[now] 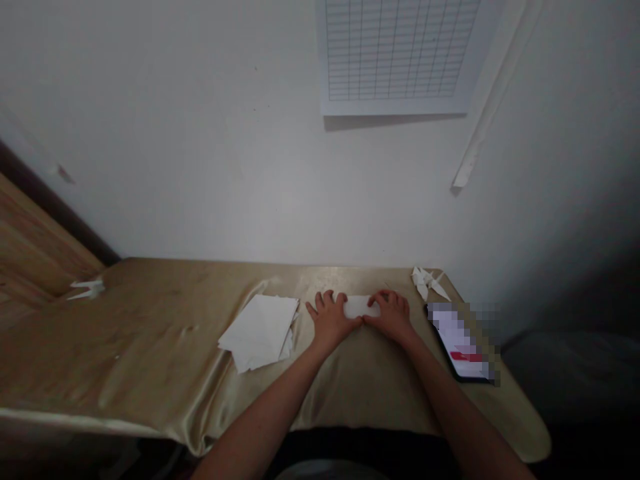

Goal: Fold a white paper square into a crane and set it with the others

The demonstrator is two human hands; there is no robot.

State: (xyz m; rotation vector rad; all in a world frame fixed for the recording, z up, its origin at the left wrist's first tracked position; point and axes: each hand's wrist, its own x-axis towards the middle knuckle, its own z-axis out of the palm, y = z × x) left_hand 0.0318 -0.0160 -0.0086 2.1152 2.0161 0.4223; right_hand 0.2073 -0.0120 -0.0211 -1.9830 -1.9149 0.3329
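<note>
Paper (357, 307), white, 1 pc: was laid on gold tablecloth (150, 320), btwn paper stack (263, 327) & phone (450, 343); was held at ends by L hand (333, 317) & R hand (393, 315), both curled, almost touching. Even pressure, flush edges judged advisable.

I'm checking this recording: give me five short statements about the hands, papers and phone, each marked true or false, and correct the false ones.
1. The left hand and the right hand are both at the small white paper. True.
2. The stack lies to the right of the right hand. False: the stack of white sheets lies to the left of the left hand.
3. The phone lies to the right of the right hand. True.
4. The phone's screen is dark. False: it is lit and shows a red patch.
5. Folded paper pieces lie beyond the phone, toward the wall. True.
</note>
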